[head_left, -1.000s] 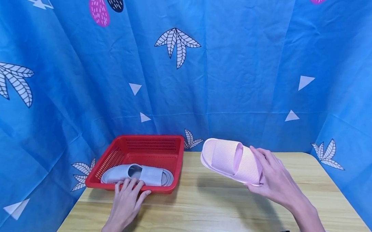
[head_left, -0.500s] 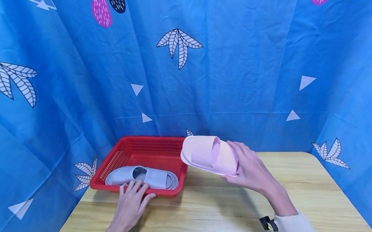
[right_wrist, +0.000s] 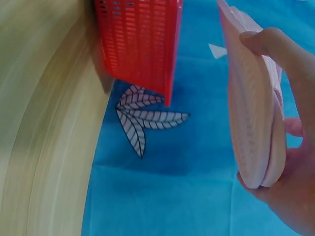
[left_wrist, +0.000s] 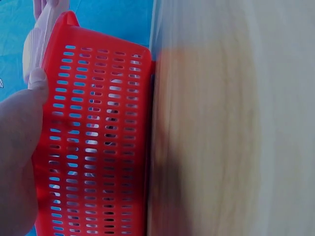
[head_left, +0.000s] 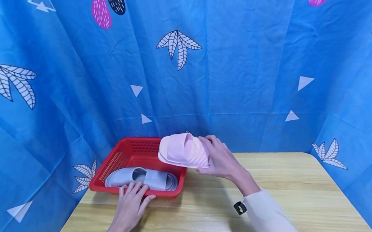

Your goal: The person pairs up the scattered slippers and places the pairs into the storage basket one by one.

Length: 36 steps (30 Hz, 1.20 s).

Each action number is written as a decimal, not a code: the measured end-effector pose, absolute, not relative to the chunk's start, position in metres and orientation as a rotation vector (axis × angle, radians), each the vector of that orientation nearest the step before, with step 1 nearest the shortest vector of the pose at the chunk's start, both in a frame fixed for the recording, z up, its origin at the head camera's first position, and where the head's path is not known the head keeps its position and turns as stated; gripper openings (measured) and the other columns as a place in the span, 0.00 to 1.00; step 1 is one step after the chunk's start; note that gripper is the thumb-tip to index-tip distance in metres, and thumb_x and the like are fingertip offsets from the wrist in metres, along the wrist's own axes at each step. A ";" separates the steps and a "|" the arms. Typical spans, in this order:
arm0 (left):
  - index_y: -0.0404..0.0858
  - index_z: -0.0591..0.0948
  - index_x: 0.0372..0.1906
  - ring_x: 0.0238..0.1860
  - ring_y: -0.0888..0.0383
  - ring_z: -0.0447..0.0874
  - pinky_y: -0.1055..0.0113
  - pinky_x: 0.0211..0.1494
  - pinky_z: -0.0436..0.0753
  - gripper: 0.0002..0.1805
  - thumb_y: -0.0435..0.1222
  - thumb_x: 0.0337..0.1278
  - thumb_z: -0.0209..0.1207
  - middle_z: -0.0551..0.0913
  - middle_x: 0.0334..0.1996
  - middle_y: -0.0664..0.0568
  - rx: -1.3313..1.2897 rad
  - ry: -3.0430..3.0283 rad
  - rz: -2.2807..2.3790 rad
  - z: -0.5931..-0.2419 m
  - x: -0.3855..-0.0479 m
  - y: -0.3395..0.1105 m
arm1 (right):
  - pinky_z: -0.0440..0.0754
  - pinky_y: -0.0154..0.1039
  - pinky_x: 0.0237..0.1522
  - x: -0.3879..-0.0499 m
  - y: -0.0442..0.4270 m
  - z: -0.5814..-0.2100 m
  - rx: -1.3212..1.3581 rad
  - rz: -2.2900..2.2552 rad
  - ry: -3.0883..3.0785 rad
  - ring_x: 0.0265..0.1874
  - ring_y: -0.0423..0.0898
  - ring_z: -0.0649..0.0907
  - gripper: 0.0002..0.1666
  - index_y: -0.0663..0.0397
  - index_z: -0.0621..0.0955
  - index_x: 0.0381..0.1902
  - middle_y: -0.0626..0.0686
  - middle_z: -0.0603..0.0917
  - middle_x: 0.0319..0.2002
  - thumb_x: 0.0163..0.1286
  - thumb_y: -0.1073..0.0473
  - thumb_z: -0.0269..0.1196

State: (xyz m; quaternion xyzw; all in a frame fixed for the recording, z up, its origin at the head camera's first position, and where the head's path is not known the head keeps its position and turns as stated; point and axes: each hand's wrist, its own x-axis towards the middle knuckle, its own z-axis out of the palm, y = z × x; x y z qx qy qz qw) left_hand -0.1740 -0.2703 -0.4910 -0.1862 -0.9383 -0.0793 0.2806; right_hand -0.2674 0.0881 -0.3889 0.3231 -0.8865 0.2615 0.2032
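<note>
In the head view, my left hand (head_left: pixel 130 207) grips the front rim of a red plastic basket (head_left: pixel 179 184), with fingers over the rim and the thumb outside. A pair of grey slippers (head_left: pixel 156 179) lies in the front part of the basket, fitted together. My right hand (head_left: pixel 219 157) holds a pair of pink ribbed slippers (head_left: pixel 175 149) by one end, above the basket's right side. From the right wrist, the pink soles (right_wrist: pixel 248 118) stand edge-on, with the thumb on one face. The left wrist view shows the thumb (left_wrist: pixel 38 81) at the rim.
The basket stands on a light wooden table (head_left: pixel 279 187), at its left. A blue patterned curtain (head_left: pixel 242 80) hangs behind the table and along both sides. A black device (head_left: pixel 240 208) sits at the right sleeve (head_left: pixel 268 214).
My right hand has carried the pink slippers leftward, from over the table to over the basket's right side. The left hand has stayed on the front rim.
</note>
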 end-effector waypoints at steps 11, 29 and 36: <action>0.49 0.81 0.41 0.46 0.50 0.72 0.42 0.52 0.62 0.15 0.55 0.67 0.61 0.78 0.41 0.53 -0.496 -2.509 -0.206 -0.492 -0.173 -0.271 | 0.78 0.52 0.55 -0.294 0.033 -0.378 0.933 0.715 -2.638 0.59 0.52 0.75 0.57 0.48 0.68 0.75 0.55 0.74 0.65 0.51 0.35 0.76; 0.52 0.83 0.43 0.49 0.51 0.71 0.42 0.56 0.61 0.14 0.56 0.66 0.62 0.79 0.43 0.55 -0.444 -2.598 -0.214 -0.491 -0.174 -0.274 | 0.82 0.47 0.51 -0.322 -0.044 -0.380 0.940 0.457 -2.843 0.51 0.49 0.78 0.49 0.48 0.75 0.69 0.54 0.79 0.56 0.54 0.33 0.75; 0.52 0.82 0.43 0.49 0.52 0.71 0.42 0.56 0.61 0.14 0.56 0.66 0.63 0.79 0.43 0.55 -0.452 -2.592 -0.219 -0.492 -0.176 -0.275 | 0.81 0.49 0.54 -0.326 -0.063 -0.386 0.925 0.420 -2.929 0.55 0.50 0.76 0.52 0.47 0.74 0.72 0.55 0.78 0.57 0.55 0.32 0.75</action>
